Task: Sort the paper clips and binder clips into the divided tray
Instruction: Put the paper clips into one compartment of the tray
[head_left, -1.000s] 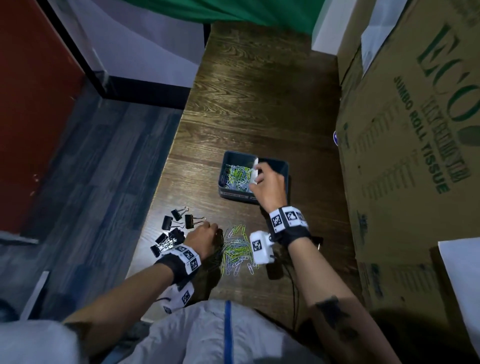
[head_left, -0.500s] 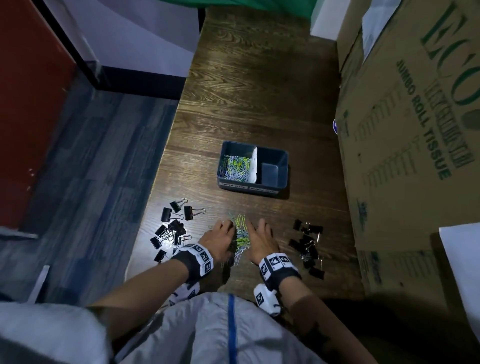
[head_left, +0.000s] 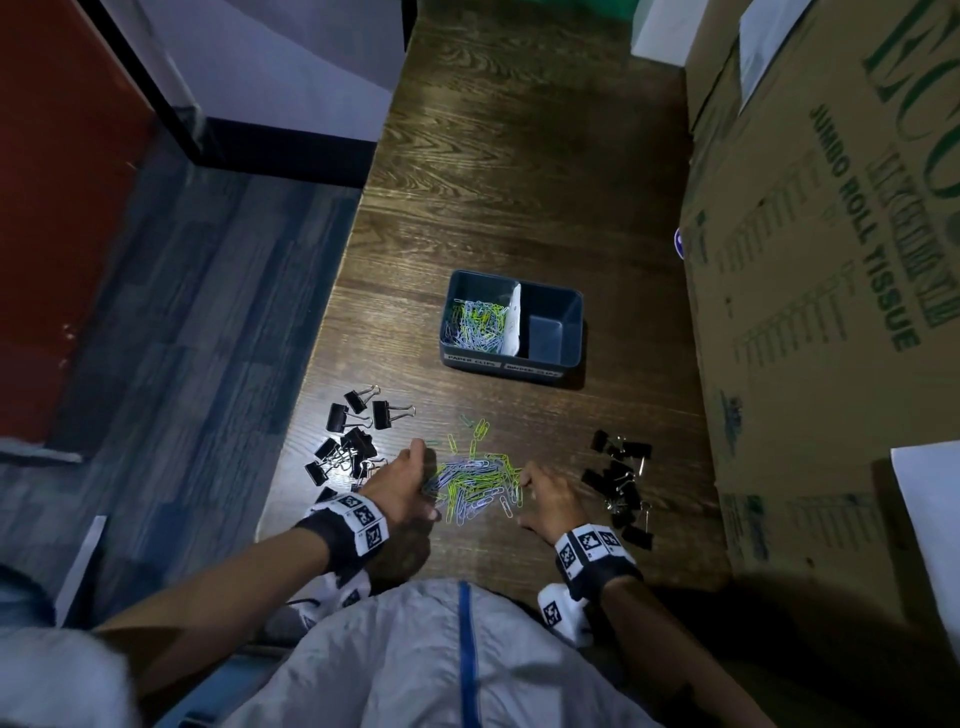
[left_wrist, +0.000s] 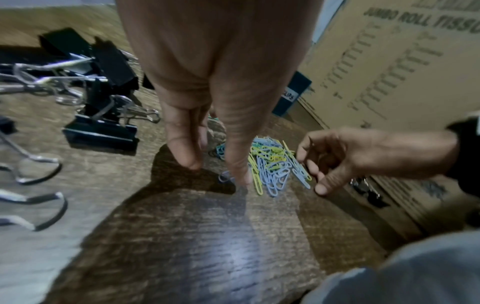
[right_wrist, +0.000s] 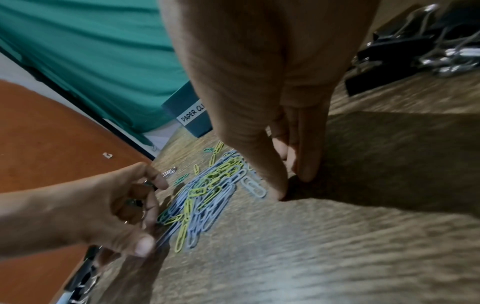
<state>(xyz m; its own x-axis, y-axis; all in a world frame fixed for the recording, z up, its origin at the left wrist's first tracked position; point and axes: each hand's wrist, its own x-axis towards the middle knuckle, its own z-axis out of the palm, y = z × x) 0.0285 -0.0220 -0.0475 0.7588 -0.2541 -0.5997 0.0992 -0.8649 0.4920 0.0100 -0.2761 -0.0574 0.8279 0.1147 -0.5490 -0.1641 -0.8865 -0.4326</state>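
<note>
**Pastel paper clips heaped between two cupped hands**

Head view: paper clip pile (head_left: 475, 480) lies on the wood surface (head_left: 519, 171), directly between left hand (head_left: 402, 486) and right hand (head_left: 550, 499). Both hands stand on edge, one at each flank of the pile, about equally near. Pile's long axis runs roughly hand to hand. Divided tray (head_left: 570, 312) sits beyond the pile, away from the body; its left compartment already holds paper clips, the right one looks bare. Binder clips lie in two groups: left group (head_left: 353, 441) outside the left hand, right group (head_left: 623, 478) outside the right.

Left wrist view: left fingers (left_wrist: 187, 152) extended, tips on the surface, thumb touching the pile's edge; nothing grasped.

Right wrist view: right fingers (right_wrist: 307, 162) straight, tips down beside the clips, holding nothing.

Judgement: scoop inward from both sides, then carry forward to the tray.
</note>
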